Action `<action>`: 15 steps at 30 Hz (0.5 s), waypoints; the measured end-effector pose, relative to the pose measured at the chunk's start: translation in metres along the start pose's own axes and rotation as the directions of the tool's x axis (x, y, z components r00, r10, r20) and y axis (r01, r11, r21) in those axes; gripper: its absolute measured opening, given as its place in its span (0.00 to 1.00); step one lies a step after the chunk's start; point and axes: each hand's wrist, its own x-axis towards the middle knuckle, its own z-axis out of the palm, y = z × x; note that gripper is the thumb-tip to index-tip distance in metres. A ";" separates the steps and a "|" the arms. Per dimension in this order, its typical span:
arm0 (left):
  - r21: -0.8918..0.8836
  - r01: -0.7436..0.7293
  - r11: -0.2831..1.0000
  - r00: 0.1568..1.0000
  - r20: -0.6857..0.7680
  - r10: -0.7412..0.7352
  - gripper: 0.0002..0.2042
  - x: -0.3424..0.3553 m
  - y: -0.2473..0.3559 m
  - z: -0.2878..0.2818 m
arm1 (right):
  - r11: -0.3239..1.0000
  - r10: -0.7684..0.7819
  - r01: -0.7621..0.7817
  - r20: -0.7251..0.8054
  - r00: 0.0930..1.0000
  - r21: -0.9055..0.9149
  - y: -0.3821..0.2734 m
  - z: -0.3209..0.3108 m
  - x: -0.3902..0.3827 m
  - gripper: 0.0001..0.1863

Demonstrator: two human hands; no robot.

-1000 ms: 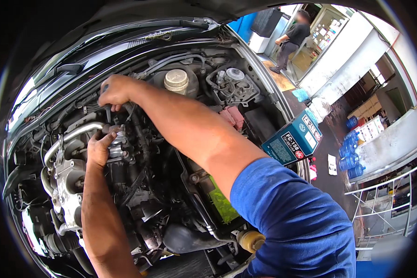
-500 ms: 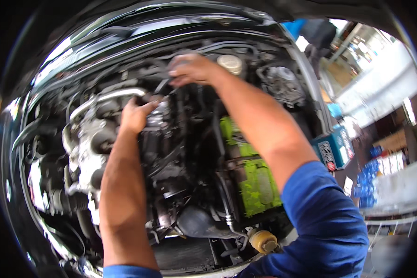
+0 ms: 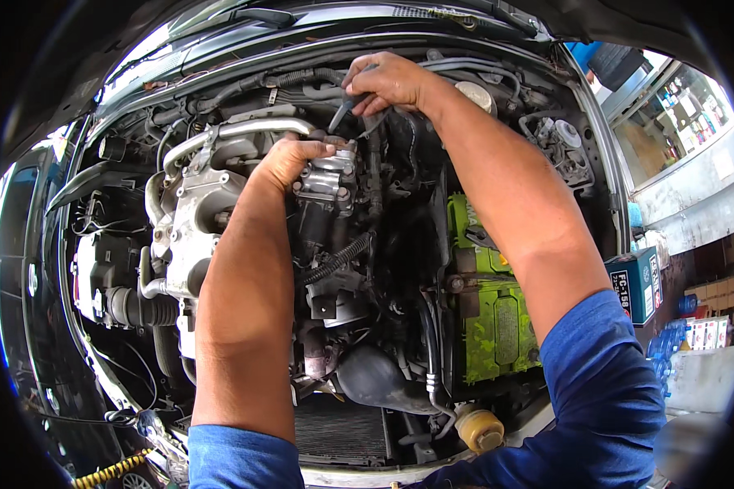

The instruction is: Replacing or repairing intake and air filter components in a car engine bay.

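My right hand is closed on a slim dark grey piece, its lower end pointing down toward the engine; whether it is a tool or a hose end I cannot tell. Just below and to the left, my left hand lies by the end of the silver metal pipe. Its thumb reaches right across the top of a shiny metal housing, and its other fingers curl out of sight behind. What they grip is hidden. A ribbed black hose runs below the housing.
The pale intake manifold lies left of my left arm. A green battery sits under my right forearm. A yellowish cap is near the front edge. A blue-green box stands beyond the right fender. The raised hood overhangs the far side.
The view has shifted, so engine and hands appear further right, and the blur is gone. My right hand sits higher above my left, still gripping the dark piece.
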 end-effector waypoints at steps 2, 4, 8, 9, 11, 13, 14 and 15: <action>-0.053 -0.061 0.997 0.995 0.078 0.066 0.20 0.005 -0.002 0.003 | 0.999 -0.004 0.003 0.022 1.000 0.045 0.011 -0.010 -0.002 0.13; -0.045 -0.074 0.996 0.996 0.046 0.076 0.20 0.007 -0.006 0.003 | 0.992 0.017 -0.020 0.031 0.999 0.121 0.021 -0.014 -0.011 0.17; 0.004 -0.109 0.994 0.993 -0.037 0.109 0.20 0.010 -0.012 -0.007 | 0.995 0.095 -0.095 -0.018 0.995 0.015 0.028 -0.015 -0.038 0.22; 0.002 -0.113 0.994 0.993 -0.021 0.113 0.19 0.008 -0.009 -0.001 | 0.995 0.102 -0.102 -0.018 0.995 0.015 0.032 -0.023 -0.042 0.22; -0.018 -0.085 0.996 0.996 0.015 0.085 0.19 0.002 -0.002 0.007 | 0.893 0.197 -0.183 -0.008 0.980 -0.411 0.031 -0.034 -0.049 0.23; -0.060 -0.064 0.996 0.997 0.039 0.066 0.19 -0.003 0.003 0.011 | 0.879 0.126 -0.125 -0.028 0.992 -0.460 0.037 -0.032 -0.052 0.24; -0.098 -0.043 0.994 0.997 0.064 0.049 0.19 -0.004 0.005 0.011 | 0.825 0.003 -0.019 -0.029 1.000 -0.564 0.036 -0.031 -0.050 0.23; -0.097 -0.046 0.994 0.997 0.065 0.052 0.19 -0.002 0.003 0.011 | 0.747 -0.118 0.078 -0.016 0.993 -0.660 0.036 -0.032 -0.049 0.22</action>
